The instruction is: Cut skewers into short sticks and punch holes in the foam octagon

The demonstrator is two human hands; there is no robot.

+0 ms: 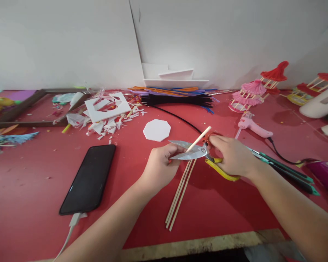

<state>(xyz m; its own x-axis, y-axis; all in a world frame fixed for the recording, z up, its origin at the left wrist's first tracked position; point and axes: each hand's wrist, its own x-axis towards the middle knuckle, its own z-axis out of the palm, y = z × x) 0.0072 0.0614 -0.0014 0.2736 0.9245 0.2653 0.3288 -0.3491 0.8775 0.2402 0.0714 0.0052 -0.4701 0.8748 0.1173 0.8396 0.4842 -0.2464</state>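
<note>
My right hand (pixel 235 154) grips yellow-handled scissors (pixel 196 151), their blades parted around a pale wooden stick (pixel 199 139). Between the thumb and fingers of my left hand (pixel 161 163), the stick is pinched close to the blades; its upper end slants up to the right. On the red table below lie a few more wooden sticks (pixel 177 203), partly hidden by the scissors. Just beyond my left hand rests a white foam octagon (pixel 156 130).
A black phone (pixel 88 178) with a cable lies at left. Foam scraps (pixel 109 109), pipe cleaners (pixel 177 99) and a dark frame (pixel 13 109) sit farther back. At right are a pink glue gun (pixel 255 127), a green cutter (pixel 287 171) and small pagoda models (pixel 248 95).
</note>
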